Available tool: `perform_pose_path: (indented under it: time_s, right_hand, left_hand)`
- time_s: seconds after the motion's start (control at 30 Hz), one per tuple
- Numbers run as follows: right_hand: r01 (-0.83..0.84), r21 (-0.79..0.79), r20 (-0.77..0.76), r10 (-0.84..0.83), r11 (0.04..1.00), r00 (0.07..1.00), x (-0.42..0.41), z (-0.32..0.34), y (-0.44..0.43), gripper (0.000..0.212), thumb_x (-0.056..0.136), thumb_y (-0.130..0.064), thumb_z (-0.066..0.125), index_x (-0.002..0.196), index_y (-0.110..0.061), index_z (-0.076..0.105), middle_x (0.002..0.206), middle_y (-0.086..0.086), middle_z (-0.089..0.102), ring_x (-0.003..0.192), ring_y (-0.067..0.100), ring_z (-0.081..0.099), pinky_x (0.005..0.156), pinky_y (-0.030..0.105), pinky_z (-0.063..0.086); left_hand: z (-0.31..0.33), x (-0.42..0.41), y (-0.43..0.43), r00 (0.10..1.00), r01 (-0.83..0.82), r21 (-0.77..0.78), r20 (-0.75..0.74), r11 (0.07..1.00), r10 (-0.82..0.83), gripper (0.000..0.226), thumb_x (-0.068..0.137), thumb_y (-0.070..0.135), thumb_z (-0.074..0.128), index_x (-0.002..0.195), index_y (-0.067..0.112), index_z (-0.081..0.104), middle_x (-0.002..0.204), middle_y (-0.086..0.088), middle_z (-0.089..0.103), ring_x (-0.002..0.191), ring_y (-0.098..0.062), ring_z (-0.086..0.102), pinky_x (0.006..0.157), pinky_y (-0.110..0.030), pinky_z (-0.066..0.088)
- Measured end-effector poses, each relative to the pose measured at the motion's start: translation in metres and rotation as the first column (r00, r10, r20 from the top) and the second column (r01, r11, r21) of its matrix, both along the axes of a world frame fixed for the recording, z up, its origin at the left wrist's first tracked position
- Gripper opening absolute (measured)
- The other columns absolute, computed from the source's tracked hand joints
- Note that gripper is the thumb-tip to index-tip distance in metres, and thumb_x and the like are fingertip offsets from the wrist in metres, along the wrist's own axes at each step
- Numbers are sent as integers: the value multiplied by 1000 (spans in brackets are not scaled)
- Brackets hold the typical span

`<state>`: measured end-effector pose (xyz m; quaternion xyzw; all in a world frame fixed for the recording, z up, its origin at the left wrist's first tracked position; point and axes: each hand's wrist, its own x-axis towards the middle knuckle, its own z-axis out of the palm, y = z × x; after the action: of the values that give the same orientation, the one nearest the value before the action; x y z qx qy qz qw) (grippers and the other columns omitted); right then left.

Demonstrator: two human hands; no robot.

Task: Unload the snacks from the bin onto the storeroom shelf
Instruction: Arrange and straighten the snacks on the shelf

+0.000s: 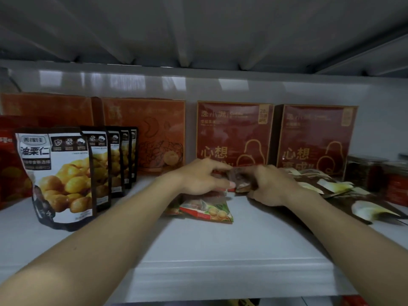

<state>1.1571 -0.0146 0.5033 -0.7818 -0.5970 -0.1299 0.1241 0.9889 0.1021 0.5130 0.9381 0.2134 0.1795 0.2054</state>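
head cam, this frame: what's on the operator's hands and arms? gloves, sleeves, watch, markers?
Nothing worn that shows. The left hand and right hand are bare: no gloves, rings or tape visible. The left forearm and right forearm are bare down to the frame's edge, with no cuff, watch or band. Motion blur hides finer marks.

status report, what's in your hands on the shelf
Left grip and right grip both hold one small brown packet over the shelf. Red snack bag lies flat just beneath. Red boxes stand close behind.
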Motion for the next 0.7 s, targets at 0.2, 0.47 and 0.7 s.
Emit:
perform_pose_path:
  time_s: [0.2, 0.47, 0.7]
  right_hand:
    - [-50, 142, 43, 44, 989, 998, 17, -5, -2, 45, 93, -24, 60, 136, -35, 54, 127, -1, 64, 119, 27, 57, 87, 40, 51]
    - [-176, 508, -115, 269, 843, 956, 16, 3, -8, 33, 93, -21, 66, 126, -25, 65, 118, -7, 69, 115, 21, 60, 96, 41, 49]
    - [-69, 732, -508, 610, 678, 608, 4, 11, -14, 37, 91, -18, 70, 127, -20, 62, 115, 0, 69, 107, 10, 66, 89, 36, 58]
  left_hand:
    - [-10, -2, 19, 999, 8, 5, 37, 1000, -8, 74, 81, 49, 75, 147, 38, 43, 149, 17, 44, 139, -5, 38, 118, -28, 29]
    - [-7, -8, 15, 985, 3, 56, 172, 998, -13, 82, 79, 35, 81, 149, 38, 38, 151, 17, 40, 140, -1, 32, 117, -25, 26]
    - [-5, -6, 3, 908, 3, 79, 417, 997, -36, 80, 77, 32, 83, 146, 34, 43, 142, 9, 54, 133, -6, 46, 113, -35, 38]
